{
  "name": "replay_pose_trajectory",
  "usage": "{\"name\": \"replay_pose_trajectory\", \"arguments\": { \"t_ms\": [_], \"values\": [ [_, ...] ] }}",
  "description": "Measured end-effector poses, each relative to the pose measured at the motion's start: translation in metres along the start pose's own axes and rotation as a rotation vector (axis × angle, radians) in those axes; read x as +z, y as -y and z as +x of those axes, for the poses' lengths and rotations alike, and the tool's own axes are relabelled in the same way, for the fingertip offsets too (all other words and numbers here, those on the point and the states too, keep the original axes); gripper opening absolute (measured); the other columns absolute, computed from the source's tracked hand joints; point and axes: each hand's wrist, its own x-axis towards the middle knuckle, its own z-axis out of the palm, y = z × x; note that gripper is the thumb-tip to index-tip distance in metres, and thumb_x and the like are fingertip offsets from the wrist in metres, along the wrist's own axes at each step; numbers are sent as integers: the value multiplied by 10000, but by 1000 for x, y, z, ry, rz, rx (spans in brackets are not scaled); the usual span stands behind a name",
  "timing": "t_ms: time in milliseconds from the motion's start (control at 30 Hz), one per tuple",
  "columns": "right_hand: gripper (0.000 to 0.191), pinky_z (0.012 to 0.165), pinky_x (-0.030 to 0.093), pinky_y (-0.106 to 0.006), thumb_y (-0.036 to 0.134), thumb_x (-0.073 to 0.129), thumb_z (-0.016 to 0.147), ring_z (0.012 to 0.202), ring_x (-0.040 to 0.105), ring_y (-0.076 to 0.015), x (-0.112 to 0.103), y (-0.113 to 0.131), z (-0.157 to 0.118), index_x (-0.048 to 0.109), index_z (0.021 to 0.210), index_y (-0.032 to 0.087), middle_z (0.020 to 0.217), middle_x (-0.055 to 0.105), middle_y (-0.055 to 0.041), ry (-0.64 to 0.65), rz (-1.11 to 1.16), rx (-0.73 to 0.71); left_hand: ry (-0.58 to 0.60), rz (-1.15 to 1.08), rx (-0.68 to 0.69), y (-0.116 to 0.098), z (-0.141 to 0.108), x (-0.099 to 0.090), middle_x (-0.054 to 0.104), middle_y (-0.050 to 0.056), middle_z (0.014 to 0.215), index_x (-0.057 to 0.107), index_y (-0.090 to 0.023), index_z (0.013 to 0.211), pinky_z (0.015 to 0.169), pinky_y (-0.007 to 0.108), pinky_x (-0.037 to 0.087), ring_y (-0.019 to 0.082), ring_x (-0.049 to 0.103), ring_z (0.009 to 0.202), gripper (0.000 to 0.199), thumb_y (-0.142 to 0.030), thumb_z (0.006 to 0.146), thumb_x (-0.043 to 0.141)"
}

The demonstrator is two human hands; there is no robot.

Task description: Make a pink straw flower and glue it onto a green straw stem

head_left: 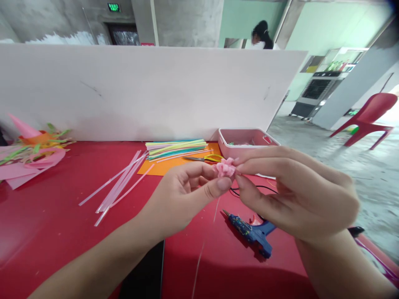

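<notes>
Between my two hands, above the red table, is a small pink fuzzy flower (225,167) that looks bent from pipe cleaner. My left hand (183,193) pinches it from the left, thumb in front and fingers curled behind. From the other side, my right hand (293,187) grips its right edge between thumb and fingertips. Below the right hand a blue hot glue gun (249,232) lies on its side, nozzle toward the upper left. Behind the flower, yellow-handled scissors (212,158) rest on an orange sheet (152,168), partly hidden by my hands.
Colourful pipe cleaners (174,149) lie on the orange sheet. Clear glue sticks (120,182) are spread at left. A pink basket (222,145) stands against the white partition (140,91). Pink paper pieces (34,170) sit far left. A black cable (263,187) runs behind my right hand.
</notes>
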Motion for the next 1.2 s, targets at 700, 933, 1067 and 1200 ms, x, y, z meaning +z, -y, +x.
{"name": "replay_pose_trajectory", "arguments": {
  "t_ms": [700,933,1067,1200],
  "values": [
    [152,775,661,-307,59,686,822,825,747,-175,-2,-8,-2,692,819,211,829,761,-38,82,-8,-40,-68,30,-5,3,3,7,671,-15,746,679,-173,791,649,214,579,111,656,658,168,-325,831,737],
    [215,777,654,-295,54,696,811,870,746,-175,1,-6,3,676,970,197,878,771,-43,18,89,-29,-142,329,260,16,-1,2,751,18,958,680,-213,960,806,259,558,166,702,871,80,-239,884,682],
    [174,814,657,-330,88,707,824,877,739,-180,-1,-4,3,679,935,218,885,739,-37,33,69,-28,-202,424,370,17,-2,0,751,17,1107,703,-242,1045,884,284,547,183,700,969,176,-214,872,697],
    [201,891,646,-390,26,691,807,919,715,-193,1,-1,1,685,912,198,912,690,-56,42,92,-36,-189,394,400,18,-4,-1,745,37,1159,702,-234,1114,963,325,531,211,684,1062,235,-192,883,678]
  ]
}}
